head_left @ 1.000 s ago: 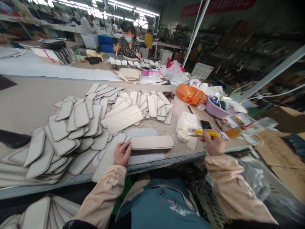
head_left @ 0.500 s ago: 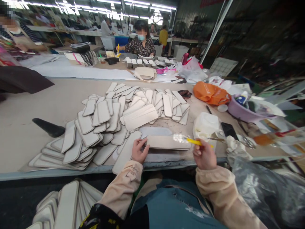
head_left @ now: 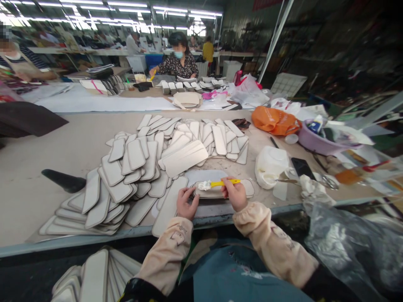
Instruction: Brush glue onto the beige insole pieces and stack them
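Observation:
A long beige rounded panel (head_left: 248, 187) lies flat near the table's front edge. My left hand (head_left: 186, 204) rests on its left end, fingers curled down onto it. My right hand (head_left: 234, 194) is closed round a yellow-handled brush (head_left: 220, 183), whose white bristles touch the panel's left part. A white glue tub (head_left: 270, 165) stands just right of the panel. Several similar beige panels (head_left: 138, 167) lie fanned out over the table to the left and behind.
To the right sit an orange bag (head_left: 274, 121), a purple basin (head_left: 317, 142), a black phone (head_left: 301, 167) and scissors (head_left: 329, 181). More panels (head_left: 94, 277) are stacked below the table edge. A person in a mask (head_left: 179, 58) works at the far bench.
My right hand has carried the brush left from the glue tub onto the panel. The left hand stays on the panel's left end. The view has shifted left.

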A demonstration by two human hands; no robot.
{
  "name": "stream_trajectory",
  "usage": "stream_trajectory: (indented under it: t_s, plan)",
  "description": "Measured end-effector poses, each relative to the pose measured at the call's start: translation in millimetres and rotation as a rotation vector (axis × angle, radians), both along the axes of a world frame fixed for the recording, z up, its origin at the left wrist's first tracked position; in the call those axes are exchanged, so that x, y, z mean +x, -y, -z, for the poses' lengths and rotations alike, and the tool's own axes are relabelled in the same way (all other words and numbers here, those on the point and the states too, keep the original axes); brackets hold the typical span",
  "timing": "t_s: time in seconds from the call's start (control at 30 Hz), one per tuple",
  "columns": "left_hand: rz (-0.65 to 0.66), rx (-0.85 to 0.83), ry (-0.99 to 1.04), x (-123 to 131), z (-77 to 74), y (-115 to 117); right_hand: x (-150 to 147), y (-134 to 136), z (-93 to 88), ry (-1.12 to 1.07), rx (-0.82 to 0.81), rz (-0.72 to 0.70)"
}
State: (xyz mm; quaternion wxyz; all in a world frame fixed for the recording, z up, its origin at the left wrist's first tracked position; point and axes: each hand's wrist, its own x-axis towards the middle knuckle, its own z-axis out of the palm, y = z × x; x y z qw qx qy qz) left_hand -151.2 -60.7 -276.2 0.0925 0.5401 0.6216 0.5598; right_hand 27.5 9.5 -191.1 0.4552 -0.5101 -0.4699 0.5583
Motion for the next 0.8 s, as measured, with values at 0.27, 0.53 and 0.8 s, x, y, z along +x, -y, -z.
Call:
stream_trajectory:
  t_s: [0.27,0.53,0.8]
  plan:
    - [0.006,-0.020,0.008,-0.4,-0.4,0.1,44.1,-6.1,2.8,0.148,0.039,0.112]
    - [-0.013,-0.026,-0.039,-1.7,3.6,-0.9,109.2,-8.8,-11.9,0.338,0.093,0.304]
    - [-0.013,-0.021,-0.042,-2.1,3.9,-0.8,141.1,-2.9,-25.9,0.522,0.168,0.435]
